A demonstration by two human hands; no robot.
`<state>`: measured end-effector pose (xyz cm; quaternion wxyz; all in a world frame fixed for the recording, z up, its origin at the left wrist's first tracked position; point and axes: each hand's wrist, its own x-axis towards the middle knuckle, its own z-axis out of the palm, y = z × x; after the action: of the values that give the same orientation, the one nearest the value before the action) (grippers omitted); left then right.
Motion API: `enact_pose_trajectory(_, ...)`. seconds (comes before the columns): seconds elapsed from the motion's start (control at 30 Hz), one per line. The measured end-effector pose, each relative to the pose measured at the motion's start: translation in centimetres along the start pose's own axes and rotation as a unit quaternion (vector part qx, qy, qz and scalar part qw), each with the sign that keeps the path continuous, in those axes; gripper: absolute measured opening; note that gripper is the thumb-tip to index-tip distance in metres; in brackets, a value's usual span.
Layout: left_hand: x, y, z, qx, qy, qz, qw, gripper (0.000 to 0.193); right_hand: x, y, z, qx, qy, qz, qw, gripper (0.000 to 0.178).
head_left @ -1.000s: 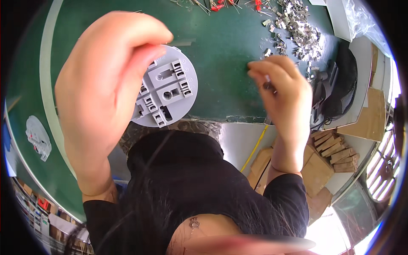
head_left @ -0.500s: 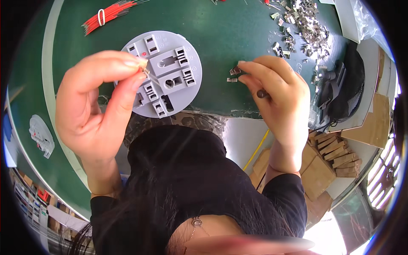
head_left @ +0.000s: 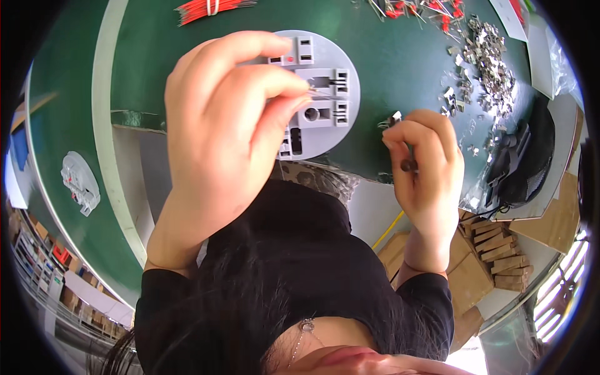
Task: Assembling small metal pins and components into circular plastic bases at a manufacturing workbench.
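A round grey plastic base with raised slotted blocks sits at the table's front edge. My left hand hangs over its left part and hides much of it. Its thumb and index finger pinch a small shiny metal piece, blurred, above the middle blocks. To the right of the base, my right hand is curled around a dark rod-like tool, whose round end shows by the palm. Right at its index fingertip lies a small metal clip; whether the finger grips it is hidden.
A heap of metal clips spreads at the right, with red-headed leads behind it. Banded red wires lie at the far left. A black mesh pouch is at the right edge; a pale round part rests on the left surface.
My left hand has moved right and over the base with the small metal piece. The right fingertips have come down nearer the loose clips. The whole view has shifted.
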<state>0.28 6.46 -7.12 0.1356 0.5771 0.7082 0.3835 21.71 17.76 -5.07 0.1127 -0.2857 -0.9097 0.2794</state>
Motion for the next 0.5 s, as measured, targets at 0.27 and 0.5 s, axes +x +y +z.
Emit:
enact_pose_trajectory(0.27,-0.2,0.3,-0.5,0.01,0.0,-0.016,1.0,0.017,0.7,-2.4,0.6,0.032,0.045,0.026,0.998,0.024)
enact_pose_trajectory(0.5,-1.2,0.3,-2.0,0.062,0.007,0.033,0.998,0.019,0.4,-3.9,-0.3,0.007,0.008,0.038,0.999,0.027)
